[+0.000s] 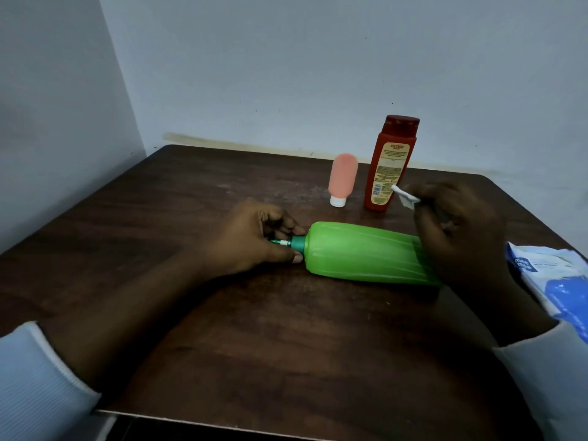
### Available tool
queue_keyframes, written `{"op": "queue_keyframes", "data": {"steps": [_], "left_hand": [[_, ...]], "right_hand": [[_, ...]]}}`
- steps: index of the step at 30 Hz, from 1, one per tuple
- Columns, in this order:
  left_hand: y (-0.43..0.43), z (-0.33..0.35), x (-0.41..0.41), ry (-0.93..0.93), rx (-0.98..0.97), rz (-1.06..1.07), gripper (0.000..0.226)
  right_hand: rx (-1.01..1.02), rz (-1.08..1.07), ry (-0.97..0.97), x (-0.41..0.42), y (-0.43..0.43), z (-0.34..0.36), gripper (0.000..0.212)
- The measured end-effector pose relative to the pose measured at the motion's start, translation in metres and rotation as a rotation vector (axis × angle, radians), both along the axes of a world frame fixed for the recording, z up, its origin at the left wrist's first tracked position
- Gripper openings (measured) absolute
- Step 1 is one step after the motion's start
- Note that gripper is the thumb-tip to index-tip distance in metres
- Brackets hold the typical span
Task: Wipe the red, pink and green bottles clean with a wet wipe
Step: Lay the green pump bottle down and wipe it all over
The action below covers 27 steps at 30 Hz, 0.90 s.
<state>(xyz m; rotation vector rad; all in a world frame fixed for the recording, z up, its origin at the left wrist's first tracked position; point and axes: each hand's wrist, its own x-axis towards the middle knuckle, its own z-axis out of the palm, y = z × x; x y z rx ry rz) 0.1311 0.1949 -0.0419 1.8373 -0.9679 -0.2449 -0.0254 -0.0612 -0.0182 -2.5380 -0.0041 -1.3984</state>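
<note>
Pale sleeve [38, 377] nearest, lower left | left hand [254, 237] grips neck of green bottle [366, 253], which lies on its side on table [222, 329] | right hand [461, 227] pinches wet wipe [405, 197] over its base end | pink bottle [342, 179] cap-down beside upright red bottle [391, 163], behind | wipes pack [553, 275] at right edge

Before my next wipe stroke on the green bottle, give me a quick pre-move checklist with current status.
1. Green bottle lying on its side on the table: ok.
2. Left hand gripping its neck end: ok.
3. Wet wipe pinched in right hand: ok.
4. Wipe touching the green bottle: cannot tell, the right hand covers the base end.
5. Red bottle and pink bottle standing behind, apart from the green one: ok.
</note>
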Motion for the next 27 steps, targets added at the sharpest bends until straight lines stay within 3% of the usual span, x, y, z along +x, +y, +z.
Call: {"op": "queue_keyframes", "data": {"steps": [6,9,13,19,27], "left_hand": [[-0.010,-0.010,-0.008,-0.010,-0.090,0.022,0.030],[-0.007,-0.009,-0.007,0.010,-0.117,0.037,0.036],[-0.006,-0.008,-0.008,0.010,-0.098,0.015,0.038],[-0.006,-0.005,-0.011,0.007,-0.093,-0.021,0.036],[-0.007,-0.003,-0.013,-0.017,-0.094,-0.053,0.038]], "right_hand": [[-0.054,0.113,0.138,0.001,0.009,-0.008,0.028],[-0.107,0.177,0.233,0.002,0.016,-0.013,0.029],[-0.260,0.237,0.330,0.003,0.028,-0.020,0.031],[-0.407,0.083,0.290,0.005,0.038,-0.026,0.034],[-0.674,0.247,0.382,0.007,0.053,-0.031,0.036]]}}
